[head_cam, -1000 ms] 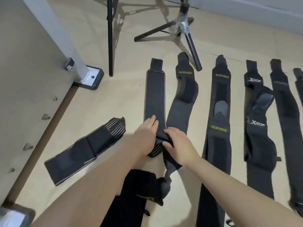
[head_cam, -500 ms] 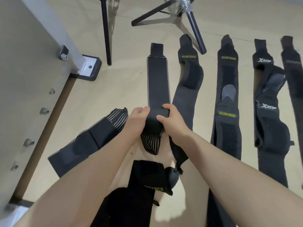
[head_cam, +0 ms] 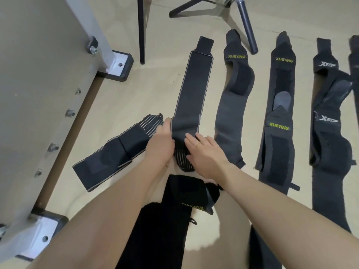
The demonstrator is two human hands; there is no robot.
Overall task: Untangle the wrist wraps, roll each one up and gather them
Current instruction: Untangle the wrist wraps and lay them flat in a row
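2 hands are working the near end of the grey-edged wrist wrap [head_cam: 191,94], which is lying flat on the floor and stretching away from the person; its striped end [head_cam: 183,159] is sitting just under the hands, beginning to double over; the left hand [head_cam: 160,141] is curling round the wrap's left edge at the fold, fingers tucked beneath where i cannot see them; the right hand [head_cam: 204,150] is lying over the fold with fingers nearly straight, pressing the cloth down rather than gripping it; both forearms are reaching forward and converging over the fold; the wrap is looking soft, light and elastic, so it is likely springing open unless the roll is kept tight; the best hold seems to be both edges of the rolled end, thumbs behind, pushing forward toward the tab [head_cam: 205,44]; a second striped wrap [head_cam: 116,154] is lying just left of the hands; further wraps marked xueying [head_cam: 234,101] and xtep [head_cam: 328,121] are lying unrolled in a row to the right.
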